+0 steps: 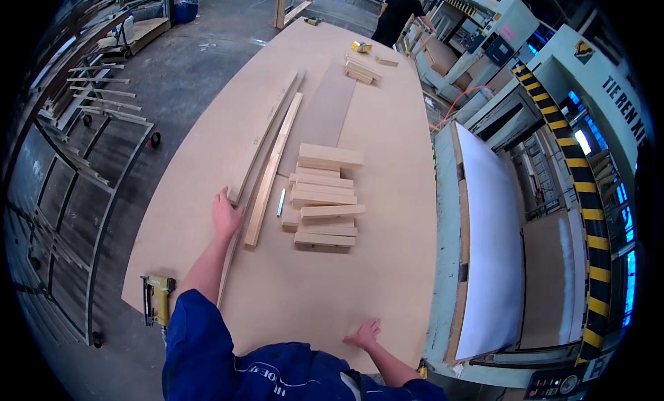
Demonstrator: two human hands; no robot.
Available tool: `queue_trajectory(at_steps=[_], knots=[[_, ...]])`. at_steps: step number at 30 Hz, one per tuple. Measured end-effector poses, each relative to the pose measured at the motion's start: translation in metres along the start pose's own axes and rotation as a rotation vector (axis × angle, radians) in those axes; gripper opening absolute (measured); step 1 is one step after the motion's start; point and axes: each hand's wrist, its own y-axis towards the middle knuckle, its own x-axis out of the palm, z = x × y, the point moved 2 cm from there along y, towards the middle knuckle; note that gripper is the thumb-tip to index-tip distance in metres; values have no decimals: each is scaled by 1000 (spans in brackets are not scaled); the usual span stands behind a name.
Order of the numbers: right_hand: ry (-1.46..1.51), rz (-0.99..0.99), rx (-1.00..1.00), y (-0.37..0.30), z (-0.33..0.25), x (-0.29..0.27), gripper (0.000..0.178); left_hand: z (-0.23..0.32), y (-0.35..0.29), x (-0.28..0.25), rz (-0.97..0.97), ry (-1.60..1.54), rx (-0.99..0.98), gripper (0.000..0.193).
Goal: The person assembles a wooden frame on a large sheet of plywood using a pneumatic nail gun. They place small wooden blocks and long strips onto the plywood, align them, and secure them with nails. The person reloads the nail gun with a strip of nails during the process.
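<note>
My left hand (227,215) is at the near end of a long, flat wooden board (266,134), its fingers on one side and the thumb on the other. Beside that board, to the right, lies a long narrow timber strip (275,169). A thin strip (225,273) runs along under my left forearm. My right hand (364,333) is low over the near right of the board-topped table (398,262), fingers spread, holding nothing. Several short wooden blocks (325,200) lie stacked in the middle, with a small light-coloured metallic strip (281,202) just left of them.
A yellow nail gun (159,298) sits at the table's near left corner. Farther off lie more short blocks (362,70) and a yellow tape measure (361,47). A press machine (581,193) borders the right; a metal rack (104,221) stands left. Another person (399,17) works beyond.
</note>
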Motion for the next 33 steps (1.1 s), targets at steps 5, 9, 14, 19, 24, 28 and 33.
queue_trajectory(at_steps=[5,9,14,19,24,28,33], knots=[[-3,-13,-14,2,-3,-1,165,-44,30,38,-206,-9,-89,45],[-13,-12,-12,2,5,5,165,9,19,6,-318,-526,-345,26],[-56,-45,21,0,-8,0,164,21,-9,-17,-434,-1363,-640,6],[-55,-40,15,0,-7,-5,163,59,-57,-36,-512,-1525,-676,7],[-31,4,52,2,-6,-1,159,110,-92,-51,-576,-1602,-771,8],[2,3,59,-7,-10,-3,158,126,-104,-57,-554,-1403,-779,14],[28,-16,119,-12,-9,0,156,144,-66,-7,-610,-1264,-606,14]])
